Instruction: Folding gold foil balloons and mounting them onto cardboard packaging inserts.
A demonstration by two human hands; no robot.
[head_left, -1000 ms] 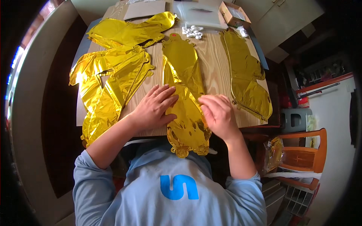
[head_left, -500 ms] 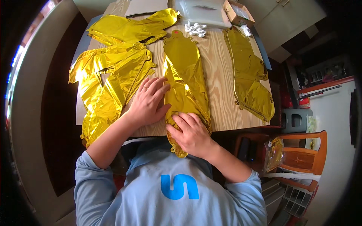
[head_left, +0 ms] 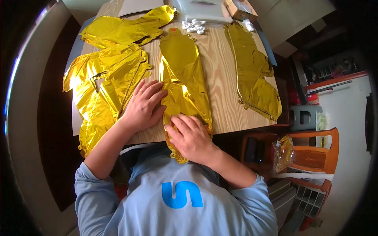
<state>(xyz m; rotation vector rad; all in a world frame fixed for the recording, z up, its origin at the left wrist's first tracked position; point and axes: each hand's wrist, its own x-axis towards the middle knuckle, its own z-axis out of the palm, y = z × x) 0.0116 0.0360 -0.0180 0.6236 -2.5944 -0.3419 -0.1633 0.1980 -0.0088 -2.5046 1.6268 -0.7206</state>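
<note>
A flat gold foil balloon (head_left: 181, 59) lies lengthwise before me on the wooden table, folded narrow, its near end hanging over the edge. My left hand (head_left: 143, 104) rests with fingers stretched out, its fingertips on the balloon's left edge. Lower down, my right hand (head_left: 191, 137) lies over the foil near the table edge, fingers extended and slightly bent, pressing on it. To the left is a crumpled gold foil balloon (head_left: 106, 86) with small tabs along its edge. Another gold foil piece (head_left: 122, 31) lies behind it, and a further gold balloon (head_left: 252, 67) is at the right.
Small white clips or ties (head_left: 193, 26) sit at the table's far side, before clear plastic sheets (head_left: 202, 10). A cardboard box (head_left: 241, 9) stands at the back right. Beside the wooden table (head_left: 220, 86) are a wooden chair (head_left: 315, 153) with a plastic bag and a grey stool (head_left: 305, 118).
The whole view has shifted slightly, so the table and balloons appear further left. Both hands keep nearly the same places on the foil.
</note>
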